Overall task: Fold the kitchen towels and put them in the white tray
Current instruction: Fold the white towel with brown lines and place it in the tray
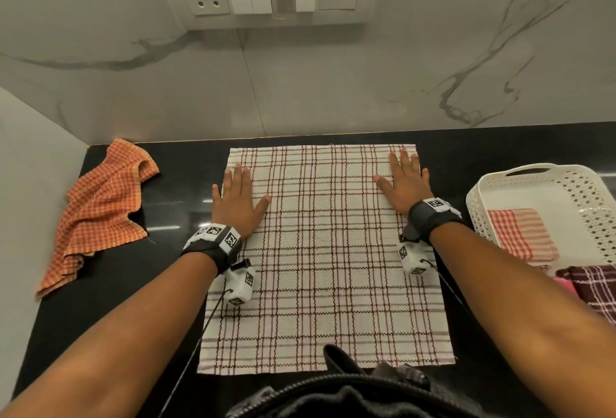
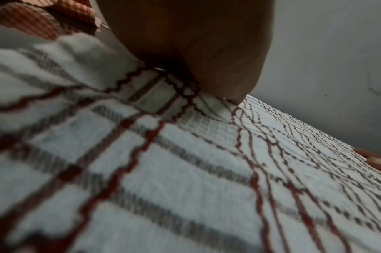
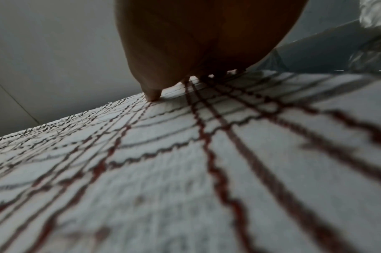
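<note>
a white towel with brown checks [image 1: 328, 257] lay spread flat on the black counter [image 1: 500, 157], filling the middle of the head view. the left hand [image 1: 237, 201] rested palm down on its upper left part, fingers straight and slightly spread, gripping nothing. the right hand [image 1: 405, 184] lay the same way near the towel's upper right corner, flat and holding nothing. a crumpled orange checked towel [image 1: 100, 214] sat at the left of the frame, apart from the spread one. the white tray [image 1: 480, 197] stood at the right edge; inside it lay a folded red-and-white striped towel [image 1: 520, 234], and a dark maroon checked towel [image 1: 593, 287] showed at the lower right beside it.
</note>
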`<action>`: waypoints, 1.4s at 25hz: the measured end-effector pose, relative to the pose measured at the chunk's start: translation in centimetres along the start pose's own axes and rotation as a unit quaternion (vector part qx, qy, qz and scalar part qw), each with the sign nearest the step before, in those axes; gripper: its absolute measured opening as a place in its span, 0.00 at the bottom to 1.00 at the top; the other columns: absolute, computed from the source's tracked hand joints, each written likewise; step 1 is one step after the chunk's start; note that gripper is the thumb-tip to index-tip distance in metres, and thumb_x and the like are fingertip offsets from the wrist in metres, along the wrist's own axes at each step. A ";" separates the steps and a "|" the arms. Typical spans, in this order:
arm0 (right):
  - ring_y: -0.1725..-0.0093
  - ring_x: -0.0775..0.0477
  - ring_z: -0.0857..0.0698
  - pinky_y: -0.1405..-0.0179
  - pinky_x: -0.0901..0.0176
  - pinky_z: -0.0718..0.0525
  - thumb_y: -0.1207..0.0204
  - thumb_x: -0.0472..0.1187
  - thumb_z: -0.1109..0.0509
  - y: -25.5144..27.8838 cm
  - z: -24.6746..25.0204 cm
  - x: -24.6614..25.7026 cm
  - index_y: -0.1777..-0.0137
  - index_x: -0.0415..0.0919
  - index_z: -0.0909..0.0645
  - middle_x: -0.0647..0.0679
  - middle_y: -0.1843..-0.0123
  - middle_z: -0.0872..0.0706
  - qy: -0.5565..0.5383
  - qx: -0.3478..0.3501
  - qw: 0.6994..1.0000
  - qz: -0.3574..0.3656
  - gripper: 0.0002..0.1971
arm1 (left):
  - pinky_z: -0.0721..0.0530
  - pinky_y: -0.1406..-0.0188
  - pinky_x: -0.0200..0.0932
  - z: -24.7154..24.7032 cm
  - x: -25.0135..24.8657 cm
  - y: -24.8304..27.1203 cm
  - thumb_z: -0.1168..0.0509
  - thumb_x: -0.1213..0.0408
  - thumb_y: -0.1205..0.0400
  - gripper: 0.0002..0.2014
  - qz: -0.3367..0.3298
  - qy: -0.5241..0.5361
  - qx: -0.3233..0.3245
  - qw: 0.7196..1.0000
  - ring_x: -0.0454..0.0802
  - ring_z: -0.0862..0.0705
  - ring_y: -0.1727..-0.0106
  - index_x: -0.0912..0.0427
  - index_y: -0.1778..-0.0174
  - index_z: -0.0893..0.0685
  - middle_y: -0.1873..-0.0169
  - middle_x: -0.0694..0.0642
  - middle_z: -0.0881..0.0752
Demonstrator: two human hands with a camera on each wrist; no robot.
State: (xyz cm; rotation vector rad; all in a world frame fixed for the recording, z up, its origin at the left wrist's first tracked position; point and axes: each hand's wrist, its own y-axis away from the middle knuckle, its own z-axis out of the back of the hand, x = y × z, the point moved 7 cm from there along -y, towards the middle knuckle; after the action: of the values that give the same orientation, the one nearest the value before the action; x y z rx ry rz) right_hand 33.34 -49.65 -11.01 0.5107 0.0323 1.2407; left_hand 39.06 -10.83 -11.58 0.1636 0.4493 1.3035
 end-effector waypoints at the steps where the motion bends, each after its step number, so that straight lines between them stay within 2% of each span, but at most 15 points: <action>1: 0.12 0.40 0.64 0.16 0.33 0.62 0.15 0.67 0.52 0.0 -0.1 0.3 0.11 0.49 0.60 0.46 0.10 0.64 0.000 -0.003 1.000 -0.003 0.40 | 0.64 0.15 0.65 0.0 -0.2 0.4 0.57 0.34 0.13 0.42 0.008 0.003 0.000 1.000 0.55 0.67 0.12 0.57 0.11 0.63 0.12 0.55 0.66; 7: 0.11 0.39 0.60 0.16 0.31 0.61 0.15 0.67 0.51 0.5 0.6 2.1 0.11 0.47 0.56 0.43 0.09 0.59 0.022 -0.038 0.999 0.001 0.40 | 0.66 0.17 0.69 0.8 0.2 1.5 0.58 0.33 0.13 0.41 0.010 0.024 -0.023 0.999 0.58 0.66 0.11 0.57 0.11 0.58 0.11 0.55 0.63; 10: 0.11 0.40 0.61 0.15 0.31 0.60 0.15 0.65 0.49 -0.1 1.4 5.8 0.11 0.48 0.55 0.43 0.10 0.59 0.020 -0.052 0.997 0.045 0.38 | 0.64 0.17 0.69 2.9 -2.6 -0.4 0.57 0.36 0.12 0.38 -0.052 0.003 -0.036 0.998 0.58 0.66 0.12 0.54 0.10 0.58 0.11 0.53 0.63; 13: 0.11 0.41 0.61 0.15 0.31 0.59 0.14 0.62 0.50 -0.2 0.0 11.5 0.11 0.51 0.59 0.45 0.10 0.61 0.054 -0.024 0.990 0.130 0.37 | 0.60 0.14 0.69 2.5 -7.5 -2.1 0.54 0.41 0.10 0.36 -0.136 -0.009 0.001 0.991 0.56 0.68 0.12 0.50 0.11 0.60 0.12 0.51 0.65; 16: 0.11 0.41 0.63 0.15 0.30 0.61 0.13 0.62 0.53 0.2 -3.3 14.2 0.11 0.54 0.62 0.47 0.10 0.64 0.108 0.037 0.976 0.184 0.35 | 0.61 0.14 0.67 0.4 -8.8 -3.0 0.55 0.40 0.10 0.36 -0.133 -0.042 0.038 0.989 0.55 0.67 0.12 0.49 0.11 0.62 0.12 0.51 0.65; 19: 0.11 0.41 0.63 0.15 0.31 0.61 0.15 0.67 0.57 -0.6 -3.3 11.4 0.11 0.55 0.62 0.49 0.10 0.65 0.103 0.034 0.981 0.161 0.36 | 0.62 0.13 0.63 -0.1 -6.9 -3.3 0.58 0.34 0.13 0.38 -0.106 -0.055 0.022 0.993 0.56 0.66 0.12 0.46 0.11 0.63 0.12 0.50 0.65; 22: 0.12 0.41 0.64 0.17 0.28 0.60 0.16 0.69 0.56 -1.9 -0.6 5.0 0.12 0.57 0.62 0.51 0.10 0.65 0.074 0.013 0.995 0.070 0.37 | 0.63 0.14 0.62 0.6 -3.7 -3.6 0.59 0.31 0.14 0.39 -0.071 -0.037 0.005 0.997 0.57 0.67 0.12 0.45 0.11 0.63 0.13 0.48 0.66; 24: 0.11 0.42 0.62 0.18 0.25 0.59 0.15 0.67 0.53 -2.2 1.3 0.7 0.12 0.57 0.60 0.51 0.10 0.63 0.051 0.010 0.999 0.010 0.36 | 0.61 0.13 0.63 1.2 -1.6 -4.0 0.58 0.33 0.13 0.38 -0.049 -0.025 -0.003 0.999 0.57 0.65 0.11 0.46 0.11 0.61 0.12 0.49 0.65; 26: 0.11 0.43 0.60 0.17 0.24 0.55 0.14 0.63 0.51 -2.2 2.4 -1.7 0.11 0.57 0.58 0.52 0.09 0.61 0.044 0.020 0.999 -0.009 0.34 | 0.56 0.13 0.63 1.9 -0.7 -4.4 0.56 0.37 0.12 0.36 -0.047 -0.025 -0.006 0.999 0.58 0.61 0.11 0.48 0.10 0.57 0.11 0.51 0.60; 29: 0.11 0.42 0.51 0.17 0.27 0.45 0.12 0.57 0.46 -2.3 3.6 -1.9 0.11 0.55 0.50 0.49 0.09 0.53 0.063 0.008 0.998 0.001 0.32 | 0.40 0.16 0.68 4.1 -1.2 -4.8 0.47 0.49 0.11 0.32 -0.060 -0.030 -0.052 0.996 0.62 0.48 0.12 0.51 0.11 0.47 0.12 0.57 0.44; 31: 0.14 0.39 0.43 0.21 0.28 0.36 0.13 0.51 0.42 -2.5 4.5 -1.4 0.13 0.52 0.42 0.45 0.11 0.45 0.057 -0.018 0.998 0.001 0.29 | 0.33 0.22 0.69 5.7 -1.3 -5.1 0.42 0.56 0.13 0.33 -0.042 -0.038 -0.084 0.995 0.65 0.40 0.15 0.52 0.12 0.44 0.16 0.61 0.35; 33: 0.19 0.34 0.36 0.25 0.30 0.28 0.15 0.46 0.38 -2.8 5.3 -0.9 0.16 0.48 0.35 0.40 0.15 0.36 0.050 -0.046 0.998 0.000 0.27 | 0.30 0.24 0.68 6.7 -1.0 -5.6 0.40 0.58 0.15 0.33 -0.015 -0.064 -0.083 0.994 0.66 0.35 0.19 0.53 0.13 0.42 0.20 0.63 0.31; 35: 0.23 0.32 0.32 0.28 0.33 0.25 0.18 0.42 0.35 -3.2 6.0 -0.6 0.19 0.45 0.31 0.37 0.21 0.31 0.028 -0.057 0.998 -0.011 0.27 | 0.27 0.28 0.66 7.4 -0.4 -6.2 0.37 0.58 0.17 0.31 -0.002 -0.080 -0.074 0.994 0.66 0.31 0.23 0.54 0.16 0.35 0.25 0.64 0.28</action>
State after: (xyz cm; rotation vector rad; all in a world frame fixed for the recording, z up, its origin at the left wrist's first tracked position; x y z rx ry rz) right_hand 37.80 -53.03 -7.02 0.3747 0.0145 1.2272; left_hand 47.53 -11.85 -7.09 0.1420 0.2156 1.3041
